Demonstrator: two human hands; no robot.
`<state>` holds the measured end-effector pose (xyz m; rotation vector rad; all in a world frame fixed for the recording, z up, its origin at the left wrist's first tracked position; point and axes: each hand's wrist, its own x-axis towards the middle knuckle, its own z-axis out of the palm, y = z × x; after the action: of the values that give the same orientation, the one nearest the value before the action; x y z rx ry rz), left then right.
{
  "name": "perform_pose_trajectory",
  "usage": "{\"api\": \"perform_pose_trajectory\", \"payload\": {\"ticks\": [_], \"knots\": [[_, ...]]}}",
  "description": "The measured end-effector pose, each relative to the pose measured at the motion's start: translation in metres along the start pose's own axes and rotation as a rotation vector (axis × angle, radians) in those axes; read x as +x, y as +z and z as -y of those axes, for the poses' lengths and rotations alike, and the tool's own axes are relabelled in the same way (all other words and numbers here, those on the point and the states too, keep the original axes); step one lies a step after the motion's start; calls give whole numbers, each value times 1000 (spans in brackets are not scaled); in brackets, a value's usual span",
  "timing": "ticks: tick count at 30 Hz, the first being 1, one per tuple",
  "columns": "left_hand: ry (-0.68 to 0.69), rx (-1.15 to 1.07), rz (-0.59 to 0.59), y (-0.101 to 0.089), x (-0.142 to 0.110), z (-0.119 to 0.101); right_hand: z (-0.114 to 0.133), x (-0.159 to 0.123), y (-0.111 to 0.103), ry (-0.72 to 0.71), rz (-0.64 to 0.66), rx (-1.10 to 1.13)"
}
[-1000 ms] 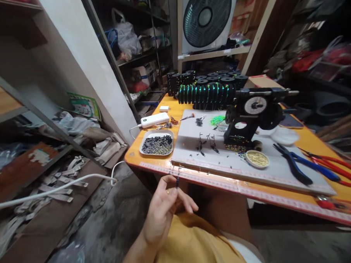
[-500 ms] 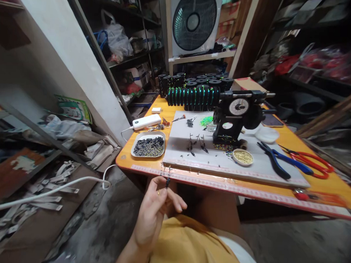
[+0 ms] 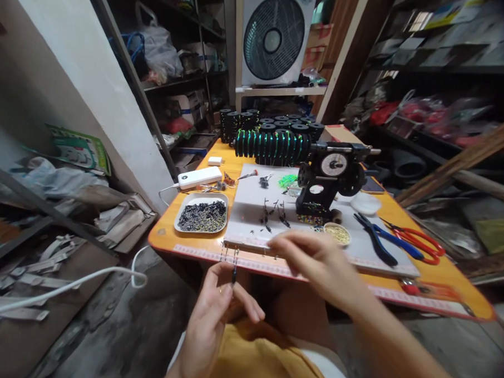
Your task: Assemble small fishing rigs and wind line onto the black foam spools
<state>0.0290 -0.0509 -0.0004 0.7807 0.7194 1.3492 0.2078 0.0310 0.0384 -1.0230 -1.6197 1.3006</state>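
My left hand (image 3: 219, 307), low in front of the table's front edge, pinches a slim black piece (image 3: 234, 273) with thin upright strands; I cannot make out its exact kind. My right hand (image 3: 311, 258) reaches over the front edge of the grey board (image 3: 245, 211), thumb and fingers pressed together and slightly blurred. Whatever its fingertips hold, if anything, is too small to see. Just beyond them, several small black pieces with thin stems (image 3: 266, 214) rest on the board. To the left stands a white tray (image 3: 176, 226) of tiny dark and brass-coloured parts.
A black hand-cranked machine (image 3: 319, 186) carries a row of black spools (image 3: 274, 145). Nearby are a dish of gold-coloured bits (image 3: 337, 233), blue-handled pliers (image 3: 379, 239), red-handled pliers (image 3: 420, 244) and a white power strip (image 3: 200, 177). A tape measure (image 3: 414, 301) runs along the front edge.
My right hand has come into view from the right, over the board's front edge. My left hand keeps its pinch on the slim black piece. The camera view has shifted slightly.
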Motion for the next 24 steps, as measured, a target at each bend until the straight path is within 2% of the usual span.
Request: {"api": "perform_pose_trajectory", "payload": {"ticks": [2, 4, 7, 9, 11, 12, 14, 16, 18, 21, 23, 24], "knots": [[-3, 19, 14, -3, 1, 3, -7, 10, 18, 95, 82, 87], [4, 77, 18, -7, 3, 5, -12, 18, 35, 182, 157, 270], [-1, 246, -44, -12, 8, 3, -15, 24, 49, 192, 169, 448], [59, 411, -154, -13, 16, -6, -14, 24, 49, 176, 155, 450], [206, 610, -254, -11, 31, -19, -11, 21, 46, 167, 146, 393], [287, 717, -268, -8, 40, -25, -9, 20, 44, 159, 141, 347], [367, 837, -169, -1, 60, -36, -4, 16, 42, 123, 128, 238], [330, 755, -77, 7, 80, -41, 0, 13, 40, 66, 111, 102], [205, 570, -9, 13, 94, -39, 4, 11, 36, -10, 103, -51], [143, 311, 57, 17, 102, -34, 8, 13, 22, -116, 61, -249], [163, 226, 104, 18, 103, -33, 12, 20, 10, -105, -37, -203], [168, 212, 124, 18, 102, -34, 15, 26, 5, -67, -81, -100]]}}
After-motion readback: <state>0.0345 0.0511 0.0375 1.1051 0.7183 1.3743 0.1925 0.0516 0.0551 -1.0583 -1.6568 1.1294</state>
